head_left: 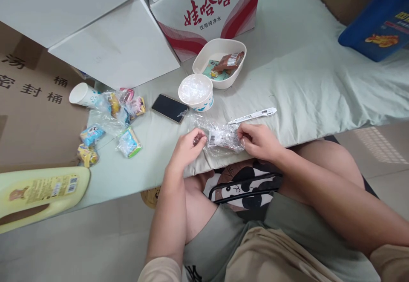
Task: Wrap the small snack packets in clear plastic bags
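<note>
Between my two hands lies a crinkled clear plastic bag (224, 139) with a white barcode label on it, close to the front edge of the cloth-covered table. My left hand (188, 148) pinches its left end. At the other end, the closed fingers of my right hand (259, 140) grip the plastic. Just beyond the bag is a white utility knife (252, 116), near my right knuckles. A paper cup (204, 103) with clear plastic stuffed in it stands behind the bag. To its left a black phone (170, 107) lies flat.
A white bowl (198, 62) holds brown and green packets. Several small snack packets (128, 142) and a tipped paper cup (82, 94) lie at left, near a yellow jug (64, 184). Cartons (211, 15) line the back. A blue container (377, 30) stands at far right.
</note>
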The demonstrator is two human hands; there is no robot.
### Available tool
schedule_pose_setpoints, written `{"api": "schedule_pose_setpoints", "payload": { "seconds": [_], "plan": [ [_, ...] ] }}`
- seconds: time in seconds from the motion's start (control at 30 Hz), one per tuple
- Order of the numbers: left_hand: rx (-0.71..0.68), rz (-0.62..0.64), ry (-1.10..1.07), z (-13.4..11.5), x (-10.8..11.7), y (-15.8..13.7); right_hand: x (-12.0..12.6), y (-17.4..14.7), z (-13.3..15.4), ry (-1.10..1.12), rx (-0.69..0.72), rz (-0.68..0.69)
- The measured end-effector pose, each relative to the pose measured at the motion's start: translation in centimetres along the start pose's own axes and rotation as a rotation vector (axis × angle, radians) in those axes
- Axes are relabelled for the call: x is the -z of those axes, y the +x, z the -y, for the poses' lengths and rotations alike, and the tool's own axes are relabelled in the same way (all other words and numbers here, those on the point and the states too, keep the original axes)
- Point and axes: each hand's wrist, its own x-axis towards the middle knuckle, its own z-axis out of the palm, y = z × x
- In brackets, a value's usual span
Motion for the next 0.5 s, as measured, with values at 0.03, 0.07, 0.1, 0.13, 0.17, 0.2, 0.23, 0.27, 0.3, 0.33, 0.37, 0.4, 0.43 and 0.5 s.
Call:
{"api": "schedule_pose_setpoints", "payload": {
  "seconds": [0.03, 0.07, 0.1, 0.13, 0.17, 0.2, 0.23, 0.27, 0.3, 0.33, 0.37, 0.4, 0.43, 0.5],
  "plan": [
    [-0.003, 0.002, 0.012, -0.02, -0.04, 0.01, -0.03, 0.01, 0.01, -0.004, 0.006, 0.005],
    [-0.005, 0.006, 0.021, -0.04, -0.07, 0.03, -0.04, 0.02, 0.01, -0.008, 0.011, 0.008],
    [-0.006, 0.010, 0.028, -0.07, -0.08, 0.04, -0.04, 0.03, 0.03, -0.011, 0.015, 0.009],
    [-0.006, 0.014, 0.032, -0.09, -0.08, 0.05, -0.04, 0.05, 0.05, -0.014, 0.017, 0.010],
    [-0.006, 0.017, 0.034, -0.13, -0.07, 0.05, -0.03, 0.06, 0.07, -0.015, 0.016, 0.011],
    [-0.006, 0.020, 0.035, -0.16, -0.05, 0.04, -0.03, 0.07, 0.09, -0.015, 0.014, 0.012],
    [-0.005, 0.021, 0.034, -0.19, -0.03, 0.03, -0.02, 0.08, 0.12, -0.015, 0.010, 0.014],
    [-0.004, 0.021, 0.032, -0.23, -0.01, 0.02, -0.03, 0.09, 0.14, -0.014, 0.004, 0.015],
    [-0.004, 0.020, 0.030, -0.27, 0.00, 0.01, -0.03, 0.09, 0.15, -0.013, 0.000, 0.016],
    [-0.003, 0.020, 0.027, -0.31, 0.01, 0.00, -0.04, 0.09, 0.16, -0.012, -0.003, 0.017],
    [-0.002, 0.019, 0.024, -0.34, 0.01, 0.00, -0.05, 0.09, 0.17, -0.010, -0.004, 0.018],
    [-0.002, 0.019, 0.022, -0.37, 0.00, 0.00, -0.06, 0.08, 0.17, -0.009, -0.005, 0.019],
    [-0.004, 0.018, 0.019, -0.39, -0.01, 0.01, -0.06, 0.07, 0.17, -0.008, -0.006, 0.019],
    [-0.007, 0.018, 0.018, -0.44, -0.01, 0.03, -0.05, 0.04, 0.17, -0.008, -0.011, 0.021]
  ]
}}
